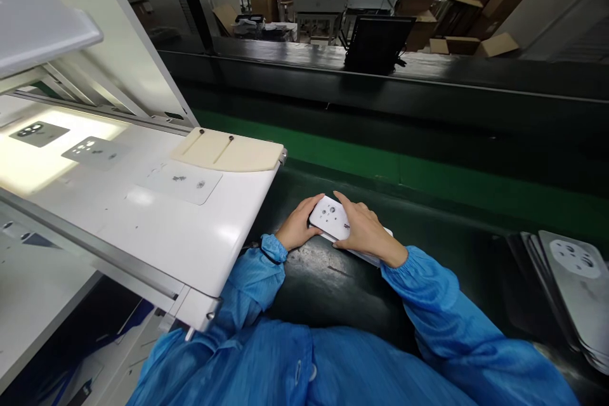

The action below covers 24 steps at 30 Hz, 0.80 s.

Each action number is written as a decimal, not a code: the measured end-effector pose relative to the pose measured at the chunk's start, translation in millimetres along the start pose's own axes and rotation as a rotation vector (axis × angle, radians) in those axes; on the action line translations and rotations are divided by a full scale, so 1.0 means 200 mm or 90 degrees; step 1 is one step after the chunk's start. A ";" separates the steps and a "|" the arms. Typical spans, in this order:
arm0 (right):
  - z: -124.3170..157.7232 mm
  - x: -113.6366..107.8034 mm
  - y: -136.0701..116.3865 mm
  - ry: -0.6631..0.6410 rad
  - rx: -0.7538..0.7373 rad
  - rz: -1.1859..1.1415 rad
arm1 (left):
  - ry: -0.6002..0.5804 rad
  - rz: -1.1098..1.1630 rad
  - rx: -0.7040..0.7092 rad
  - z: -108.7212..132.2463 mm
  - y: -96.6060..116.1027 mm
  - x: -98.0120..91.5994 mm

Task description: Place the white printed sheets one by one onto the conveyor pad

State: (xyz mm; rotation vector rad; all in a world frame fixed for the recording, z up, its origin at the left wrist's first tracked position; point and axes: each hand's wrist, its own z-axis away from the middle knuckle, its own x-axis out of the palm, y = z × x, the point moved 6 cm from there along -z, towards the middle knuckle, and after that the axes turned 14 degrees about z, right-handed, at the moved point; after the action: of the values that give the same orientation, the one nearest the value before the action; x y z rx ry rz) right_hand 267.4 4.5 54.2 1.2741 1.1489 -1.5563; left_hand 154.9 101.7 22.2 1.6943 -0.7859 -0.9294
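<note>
Over the dark green belt, both my hands hold a white stack of thin phone back panels [329, 214] with camera-hole markings at its near-left end. My left hand [297, 226] grips the left end, thumb at the front edge and fingers at the back. My right hand [365, 233] reaches across the middle of the stack, its thumb and fingers on opposite long edges. Part of the stack is hidden under that hand. How many pieces there are, I cannot tell.
Left, a white machine bed [181, 228] carries loose panels [98, 151], a lit area and a cream plate [233, 151]. A fanned stack of grey panels [573, 285] lies at right on the belt [457, 279]. Beyond stand a black monitor [378, 44] and cartons [504, 3]; people are farther back.
</note>
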 end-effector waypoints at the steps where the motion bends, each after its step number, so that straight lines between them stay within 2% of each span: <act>1: 0.01 0.00 0.00 0.001 -0.001 -0.009 | 0.002 0.010 0.006 0.00 -0.01 0.00; 4: 0.03 -0.02 0.00 0.028 -0.006 -0.056 | 0.003 0.081 0.040 0.01 0.00 0.01; 8: 0.06 -0.11 -0.01 0.133 -0.065 -0.186 | 0.000 0.270 0.123 0.03 0.15 0.02; 12: 0.09 -0.19 -0.04 0.236 -0.172 -0.348 | 0.034 0.188 0.181 0.02 0.33 0.06; 14: 0.09 -0.19 -0.07 0.253 -0.222 -0.404 | 0.032 0.130 0.204 0.01 0.37 0.08; 16: 0.08 -0.17 -0.08 0.249 -0.263 -0.440 | -0.016 0.128 0.186 -0.01 0.34 0.11; 20: 0.08 -0.14 -0.07 0.238 -0.303 -0.486 | -0.135 0.169 0.054 -0.04 0.15 0.16; 24: 0.10 -0.13 -0.04 0.239 -0.314 -0.536 | -0.150 0.157 0.030 -0.04 0.06 0.18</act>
State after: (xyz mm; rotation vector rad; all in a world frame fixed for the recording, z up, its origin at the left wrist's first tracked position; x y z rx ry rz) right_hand 259.1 -10.8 81.8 0.7813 2.3525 -1.4387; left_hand 178.4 71.5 28.0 1.5017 -1.1538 -0.9530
